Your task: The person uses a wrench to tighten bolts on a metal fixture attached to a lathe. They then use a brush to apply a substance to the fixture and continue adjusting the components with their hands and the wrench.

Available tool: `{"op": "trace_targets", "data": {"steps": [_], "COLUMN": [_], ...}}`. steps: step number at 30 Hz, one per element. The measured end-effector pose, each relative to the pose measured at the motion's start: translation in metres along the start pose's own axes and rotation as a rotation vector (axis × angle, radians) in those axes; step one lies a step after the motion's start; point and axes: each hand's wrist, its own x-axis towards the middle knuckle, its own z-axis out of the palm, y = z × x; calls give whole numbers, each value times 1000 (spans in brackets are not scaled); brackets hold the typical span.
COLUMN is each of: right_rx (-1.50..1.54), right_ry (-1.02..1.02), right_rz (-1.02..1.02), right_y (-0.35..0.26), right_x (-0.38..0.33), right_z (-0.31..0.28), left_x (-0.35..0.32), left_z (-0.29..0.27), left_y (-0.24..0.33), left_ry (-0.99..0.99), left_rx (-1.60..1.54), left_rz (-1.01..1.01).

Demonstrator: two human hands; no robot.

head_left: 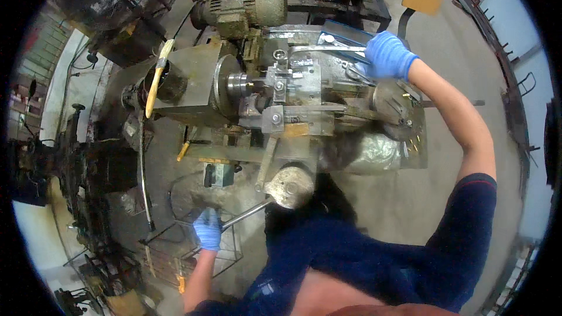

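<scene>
My left hand [208,229], in a blue glove, is closed around the end of a steel lever [249,213]. That lever runs up to a round metal hub [290,187] at the front of a lathe-like machine. At the far right, my right hand [389,55], gloved in blue too, is curled at the end of a long flat metal bar [328,48]; its fingertips are partly hidden. Behind the bar lies a blue tray [345,29] with wrenches [354,73] near it. Left of the tool block [298,88] is the machine's round chuck [237,85].
A paintbrush [158,79] rests on a dark can [170,85] at the left. Electric motors [257,6] stand at the back. A small green box [219,174] sits below the machine, near a wire-frame rack [228,260]. Clear plastic sheeting [377,151] lies at the right.
</scene>
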Motion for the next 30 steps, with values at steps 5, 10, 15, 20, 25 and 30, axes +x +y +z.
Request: {"op": "trace_targets", "data": {"steps": [5, 10, 15, 20, 25, 30], "right_rx": [18, 72, -22, 155, 285, 327], "right_ry": [-52, -54, -52, 14, 54, 81], "right_rz": [43, 41, -4, 102, 424, 393], "right_y": [1, -25, 5, -11, -37, -33], "right_x": [-12, -19, 11, -6, -13, -16], "right_z": [8, -8, 5, 25, 7, 9], "left_x": [0, -1, -1, -2, -4, -4], "left_z": [0, -5, -2, 0, 2, 3], "left_y": [-2, -1, 8, 11, 28, 22], "left_ry": [19, -18, 1, 23, 15, 62], "left_rx": [19, 6, 25, 58, 96, 96], "left_rz": [1, -22, 34, 49, 64, 101]}}
